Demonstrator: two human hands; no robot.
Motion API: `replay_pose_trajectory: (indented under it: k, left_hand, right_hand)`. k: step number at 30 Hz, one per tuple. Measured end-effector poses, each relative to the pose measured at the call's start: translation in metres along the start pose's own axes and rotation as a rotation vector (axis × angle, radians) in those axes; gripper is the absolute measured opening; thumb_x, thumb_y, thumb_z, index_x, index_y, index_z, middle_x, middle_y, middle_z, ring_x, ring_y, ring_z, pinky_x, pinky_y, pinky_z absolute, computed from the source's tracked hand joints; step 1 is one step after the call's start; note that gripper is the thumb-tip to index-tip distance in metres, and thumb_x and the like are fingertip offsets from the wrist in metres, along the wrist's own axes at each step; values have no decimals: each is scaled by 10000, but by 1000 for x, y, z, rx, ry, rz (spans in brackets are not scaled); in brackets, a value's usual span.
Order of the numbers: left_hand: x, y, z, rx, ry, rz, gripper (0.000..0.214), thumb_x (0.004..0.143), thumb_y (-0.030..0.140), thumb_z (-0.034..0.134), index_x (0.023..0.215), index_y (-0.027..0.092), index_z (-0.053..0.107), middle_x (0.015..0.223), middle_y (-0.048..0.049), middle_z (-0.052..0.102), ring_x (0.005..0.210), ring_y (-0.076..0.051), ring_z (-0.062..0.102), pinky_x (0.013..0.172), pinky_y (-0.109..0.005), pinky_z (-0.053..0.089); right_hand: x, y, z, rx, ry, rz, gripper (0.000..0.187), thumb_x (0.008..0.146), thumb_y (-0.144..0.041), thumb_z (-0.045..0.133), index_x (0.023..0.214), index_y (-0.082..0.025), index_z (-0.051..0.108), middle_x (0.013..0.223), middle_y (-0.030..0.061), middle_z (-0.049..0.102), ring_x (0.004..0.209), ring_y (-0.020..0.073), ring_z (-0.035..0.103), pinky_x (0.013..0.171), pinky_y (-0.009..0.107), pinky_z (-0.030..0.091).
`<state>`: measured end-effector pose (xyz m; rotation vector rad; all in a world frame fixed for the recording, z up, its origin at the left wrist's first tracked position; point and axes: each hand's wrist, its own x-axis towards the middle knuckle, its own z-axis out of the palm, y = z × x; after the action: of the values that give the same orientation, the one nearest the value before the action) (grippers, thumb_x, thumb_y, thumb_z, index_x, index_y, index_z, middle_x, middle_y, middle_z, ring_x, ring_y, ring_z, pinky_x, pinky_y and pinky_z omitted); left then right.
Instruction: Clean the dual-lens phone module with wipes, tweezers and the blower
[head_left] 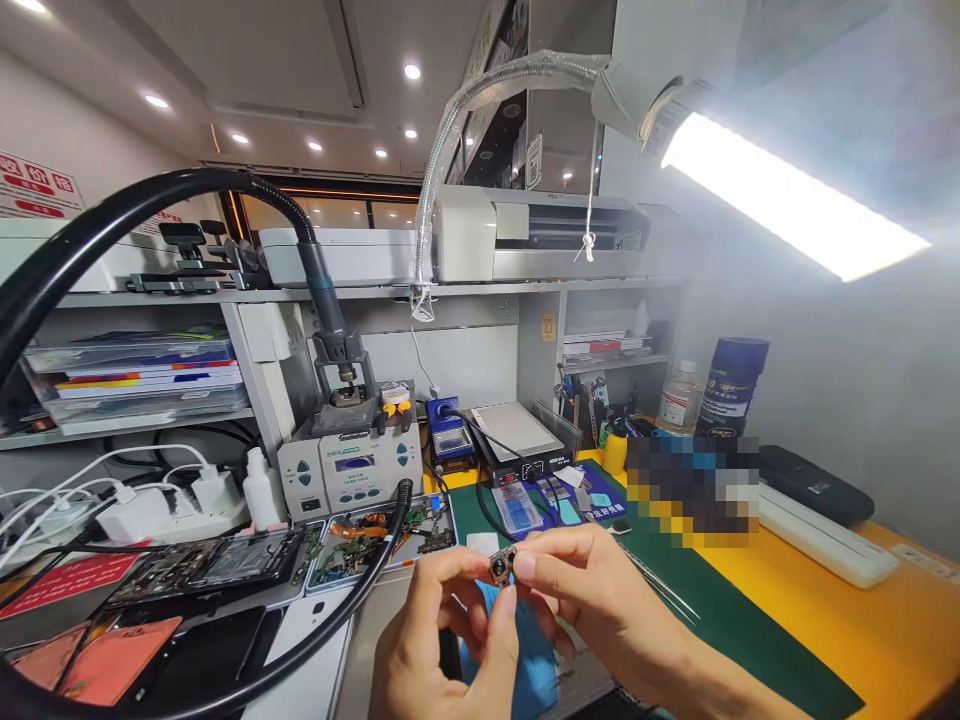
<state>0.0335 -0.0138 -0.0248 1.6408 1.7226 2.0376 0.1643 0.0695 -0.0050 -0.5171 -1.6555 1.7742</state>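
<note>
Bright ceiling spots and a long lamp [787, 190] light a crowded electronics bench [885, 620] with a yellow top and a green mat [705, 600].

Seen from the head camera, the grey rework station [349, 465] at the back of the bench is the handiest anchor. Just in front of it lies a shallow metal tray [448, 515] holding small circuit boards, orange flex strips and loose parts. Left of that tray an opened phone [217, 560] lies with its insides exposed. A white squeeze bottle [262, 488] stands just beside the station's left side; what is in it cannot be told. Up and to the left of the station, clear shelf bins [135, 375] hold stacks of flat coloured packets. To the right of the station sits a black heating plate [517, 440]. Farther right stand a small yellow bottle [615, 447], a clear bottle [679, 400] with a white label, and a tall dark blue can [731, 385] with its cap on.

Well in front of the station, near the lower edge, both hands meet above a blue pad [532, 660]. The left hand [442, 640] and the right hand [592, 590] each pinch a small camera module [502, 567] between thumb and forefinger. The module is held in the air between the fingertips, its round lens facing the camera, with the other fingers curled loosely.
</note>
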Motion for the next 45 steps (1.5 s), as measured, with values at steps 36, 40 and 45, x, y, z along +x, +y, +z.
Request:
replay_pose_trajectory:
  k: [36, 40, 45]
  left_hand:
    - [13, 5, -4, -606, -184, -577, 348, 653, 413, 871, 898, 183, 781, 725, -6, 727, 407, -82, 539, 363, -202, 503]
    - [14, 5, -4, -600, -189, -583, 366, 640, 422, 885, 900, 186, 781, 682, 11, 711, 408, -83, 548, 369, -197, 509]
    - [12, 8, -2, -550, -153, -532, 335, 664, 408, 872, 908, 199, 779, 707, 9, 727, 460, -94, 560, 398, -192, 516]
  right_hand:
    - [-10, -8, 2, -324, 122, -343, 142, 904, -251, 688, 916, -206, 822, 758, 24, 610, 559, 85, 509, 471, 200, 420]
    - [-9, -7, 5, -301, 154, -285, 153, 897, -250, 678, 873, -174, 808, 790, 32, 627, 514, 75, 520, 437, 198, 431]
    - [-8, -6, 5, -305, 191, -266, 149, 882, -232, 680, 856, -160, 807, 753, 22, 627, 524, 82, 536, 447, 200, 433]
